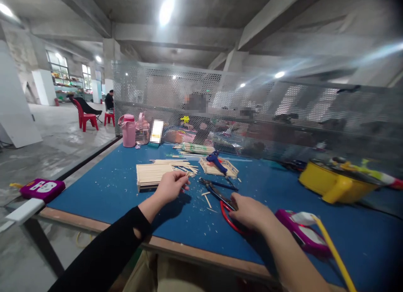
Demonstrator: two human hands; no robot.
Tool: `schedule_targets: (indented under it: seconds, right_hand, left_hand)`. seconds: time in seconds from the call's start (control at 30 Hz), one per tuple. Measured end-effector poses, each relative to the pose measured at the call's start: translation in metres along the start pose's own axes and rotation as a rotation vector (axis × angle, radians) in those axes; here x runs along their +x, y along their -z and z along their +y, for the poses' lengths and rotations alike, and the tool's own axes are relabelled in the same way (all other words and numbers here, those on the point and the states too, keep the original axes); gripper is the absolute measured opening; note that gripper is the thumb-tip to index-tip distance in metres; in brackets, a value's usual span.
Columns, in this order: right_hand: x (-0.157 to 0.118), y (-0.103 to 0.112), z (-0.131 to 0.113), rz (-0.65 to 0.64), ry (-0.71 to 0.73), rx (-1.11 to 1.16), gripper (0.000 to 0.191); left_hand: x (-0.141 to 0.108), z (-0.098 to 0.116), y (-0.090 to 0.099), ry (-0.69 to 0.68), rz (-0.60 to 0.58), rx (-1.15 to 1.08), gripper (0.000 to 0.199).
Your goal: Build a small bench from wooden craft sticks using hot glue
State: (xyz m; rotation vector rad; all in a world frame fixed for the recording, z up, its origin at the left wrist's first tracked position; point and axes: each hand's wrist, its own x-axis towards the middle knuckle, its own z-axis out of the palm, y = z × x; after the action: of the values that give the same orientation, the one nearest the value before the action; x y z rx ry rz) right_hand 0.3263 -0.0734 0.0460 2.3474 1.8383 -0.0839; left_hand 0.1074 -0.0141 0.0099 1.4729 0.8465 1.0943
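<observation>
Thumb and fingers of my left hand (171, 186) are pinched on a short, thin wooden stick (187, 174), raised over the table beside a box-like piece made of wooden sticks (153, 174). My right hand (252, 210) is closed around the rear of dark pliers (217, 193); a red curved handle (227, 220) shows below the fingers, and the grip is partly hidden. The pliers' jaws point away to the left. Small stick offcuts (208, 199) lie between my hands. Beyond them, a blue glue gun (216, 161) rests on a shallow stick-built frame (233, 171).
Loose sticks (170, 162) and a wrapped stick bundle (197, 148) lie farther back. A pink jug (128, 132) stands at the back left, before a perforated metal screen (151, 86). At right are a yellow container (324, 183) and purple tape measure (302, 233); another tape measure (42, 189) sits left.
</observation>
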Motion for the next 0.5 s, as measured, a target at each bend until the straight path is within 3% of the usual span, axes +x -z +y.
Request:
schedule_targets:
  seconds: [0.13,0.27,0.5]
  right_hand:
    - [-0.001,-0.002,-0.002,0.029,0.023,-0.029,0.027]
    - [0.000,0.000,-0.012,0.118,0.088,-0.035,0.024]
    - [0.008,-0.003,-0.014,0.130,0.106,0.005,0.026]
  left_hand:
    - [0.001,0.006,-0.002,0.118,0.010,-0.210,0.013]
    - [0.001,0.008,-0.001,0.116,0.048,-0.228,0.020]
    - [0.002,0.004,0.002,0.078,0.101,-0.217,0.023]
